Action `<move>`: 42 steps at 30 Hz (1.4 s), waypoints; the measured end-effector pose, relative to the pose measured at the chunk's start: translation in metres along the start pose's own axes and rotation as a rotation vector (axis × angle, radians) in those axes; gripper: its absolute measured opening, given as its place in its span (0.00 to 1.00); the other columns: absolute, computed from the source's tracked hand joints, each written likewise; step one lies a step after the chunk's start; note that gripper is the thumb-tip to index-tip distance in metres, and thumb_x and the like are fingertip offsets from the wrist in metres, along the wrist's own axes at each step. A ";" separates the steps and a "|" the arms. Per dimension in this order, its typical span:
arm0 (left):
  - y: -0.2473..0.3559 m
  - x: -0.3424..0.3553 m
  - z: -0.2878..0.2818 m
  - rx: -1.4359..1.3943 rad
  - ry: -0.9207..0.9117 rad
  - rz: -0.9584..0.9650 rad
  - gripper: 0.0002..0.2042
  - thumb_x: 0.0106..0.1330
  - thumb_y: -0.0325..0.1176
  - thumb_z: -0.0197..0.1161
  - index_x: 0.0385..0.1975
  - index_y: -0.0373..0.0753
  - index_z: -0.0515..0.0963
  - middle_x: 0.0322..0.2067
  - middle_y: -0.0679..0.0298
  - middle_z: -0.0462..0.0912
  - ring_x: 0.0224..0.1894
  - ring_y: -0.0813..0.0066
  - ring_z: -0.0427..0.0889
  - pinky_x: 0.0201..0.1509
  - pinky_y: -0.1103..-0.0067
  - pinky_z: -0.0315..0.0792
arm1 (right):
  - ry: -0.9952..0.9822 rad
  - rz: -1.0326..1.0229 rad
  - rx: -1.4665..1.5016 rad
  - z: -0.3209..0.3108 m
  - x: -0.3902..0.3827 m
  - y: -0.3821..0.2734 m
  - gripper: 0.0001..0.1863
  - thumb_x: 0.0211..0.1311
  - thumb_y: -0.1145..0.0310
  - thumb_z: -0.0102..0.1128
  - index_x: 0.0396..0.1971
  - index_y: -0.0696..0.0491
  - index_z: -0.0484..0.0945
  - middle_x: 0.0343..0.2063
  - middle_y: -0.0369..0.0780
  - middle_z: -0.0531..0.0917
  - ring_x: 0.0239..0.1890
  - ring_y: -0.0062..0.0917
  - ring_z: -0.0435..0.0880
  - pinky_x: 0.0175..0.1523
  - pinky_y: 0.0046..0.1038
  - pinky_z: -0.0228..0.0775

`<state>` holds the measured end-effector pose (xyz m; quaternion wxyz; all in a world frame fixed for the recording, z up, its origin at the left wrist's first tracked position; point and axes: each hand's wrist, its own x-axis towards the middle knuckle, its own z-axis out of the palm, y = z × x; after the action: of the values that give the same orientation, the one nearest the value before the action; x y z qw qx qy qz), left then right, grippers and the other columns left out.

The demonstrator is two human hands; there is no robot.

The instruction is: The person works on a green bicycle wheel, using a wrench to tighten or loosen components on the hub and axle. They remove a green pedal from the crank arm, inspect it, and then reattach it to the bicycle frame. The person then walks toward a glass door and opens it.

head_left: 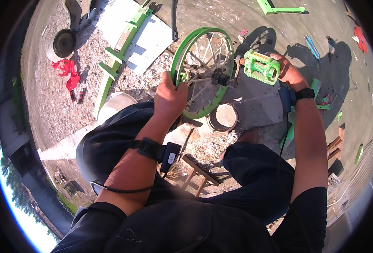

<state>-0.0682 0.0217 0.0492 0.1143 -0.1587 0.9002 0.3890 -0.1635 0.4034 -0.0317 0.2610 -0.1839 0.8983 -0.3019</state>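
I have the left hand [170, 96] clamped on the near left rim of a small green-rimmed spoked wheel [221, 79], held out ahead of my wearer's knees; its far fingers are hidden behind the rim. My right hand [290, 72] has its grip closed on the outer end of a green bicycle pedal [260, 67], just right of the hub, though the pedal masks some fingertips. A crank arm [236, 72] sits between pedal and hub. I can't tell whether the wheel touches the ground [363, 118]. Just below it I see a round tin [213, 123], and nearer, a wooden stool [200, 170]. Beyond the left hand, a green metal bar [121, 52] lies partly over a white board [146, 48].
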 end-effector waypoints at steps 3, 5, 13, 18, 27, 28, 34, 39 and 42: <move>0.002 0.004 0.003 0.032 -0.004 -0.003 0.12 0.60 0.36 0.57 0.35 0.36 0.66 0.23 0.45 0.77 0.31 0.38 0.79 0.37 0.55 0.71 | 0.003 0.231 1.213 0.022 0.008 0.024 0.15 0.63 0.63 0.55 0.45 0.56 0.76 0.41 0.40 0.82 0.41 0.28 0.81 0.48 0.29 0.74; 0.004 0.003 0.002 0.050 0.006 -0.024 0.12 0.60 0.36 0.57 0.35 0.36 0.65 0.23 0.45 0.78 0.31 0.38 0.79 0.37 0.55 0.71 | -0.044 0.272 1.686 0.034 0.014 0.030 0.19 0.63 0.58 0.53 0.45 0.58 0.76 0.42 0.39 0.82 0.43 0.26 0.81 0.50 0.29 0.73; 0.004 0.007 0.004 0.061 0.024 -0.020 0.12 0.60 0.35 0.57 0.36 0.34 0.66 0.22 0.44 0.77 0.31 0.36 0.78 0.37 0.55 0.71 | 0.166 0.296 1.701 0.076 0.008 0.061 0.27 0.57 0.61 0.61 0.55 0.58 0.73 0.51 0.43 0.81 0.53 0.31 0.78 0.61 0.33 0.69; -0.011 0.014 0.011 -0.152 -0.008 -0.082 0.12 0.60 0.33 0.60 0.39 0.35 0.69 0.21 0.54 0.78 0.23 0.54 0.80 0.29 0.65 0.72 | -0.003 0.149 1.965 0.100 0.027 0.060 0.27 0.63 0.59 0.58 0.59 0.56 0.71 0.55 0.43 0.78 0.58 0.37 0.75 0.64 0.38 0.67; 0.006 0.026 0.005 -0.656 -0.064 -0.179 0.15 0.66 0.42 0.65 0.42 0.38 0.74 0.18 0.73 0.71 0.15 0.85 0.69 0.18 0.84 0.64 | 0.315 -0.241 0.618 0.055 0.030 -0.046 0.21 0.71 0.66 0.47 0.61 0.54 0.71 0.53 0.42 0.80 0.55 0.32 0.79 0.61 0.32 0.69; 0.004 0.032 0.008 -0.629 -0.016 -0.155 0.15 0.66 0.43 0.66 0.41 0.38 0.75 0.18 0.73 0.70 0.15 0.85 0.68 0.18 0.84 0.63 | 0.480 -0.306 0.366 0.054 0.030 -0.048 0.18 0.68 0.70 0.54 0.57 0.48 0.76 0.51 0.36 0.82 0.54 0.28 0.80 0.58 0.31 0.70; -0.020 0.048 0.026 -0.561 0.119 -0.120 0.15 0.66 0.45 0.66 0.38 0.39 0.76 0.17 0.75 0.68 0.15 0.88 0.64 0.17 0.86 0.57 | 0.698 -0.106 0.456 0.081 0.021 -0.054 0.18 0.67 0.59 0.57 0.52 0.50 0.79 0.49 0.40 0.83 0.51 0.32 0.81 0.55 0.31 0.69; -0.030 0.047 0.038 -0.606 0.177 -0.188 0.14 0.65 0.44 0.66 0.37 0.41 0.75 0.14 0.76 0.67 0.12 0.87 0.63 0.15 0.85 0.55 | 0.745 0.135 0.548 0.095 0.018 -0.066 0.24 0.68 0.49 0.54 0.51 0.53 0.78 0.45 0.45 0.83 0.46 0.35 0.81 0.53 0.31 0.69; -0.034 0.049 0.045 -0.596 0.171 -0.196 0.13 0.66 0.44 0.66 0.37 0.41 0.73 0.13 0.75 0.67 0.11 0.85 0.63 0.13 0.85 0.56 | 0.673 0.410 0.526 0.098 0.016 -0.065 0.30 0.67 0.42 0.51 0.44 0.57 0.80 0.35 0.48 0.84 0.39 0.38 0.82 0.46 0.34 0.70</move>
<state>-0.0967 0.0230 -0.0198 0.0236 -0.3031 0.7335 0.6079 -0.1087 0.3036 -0.0627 0.0472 0.1775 0.8438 -0.5042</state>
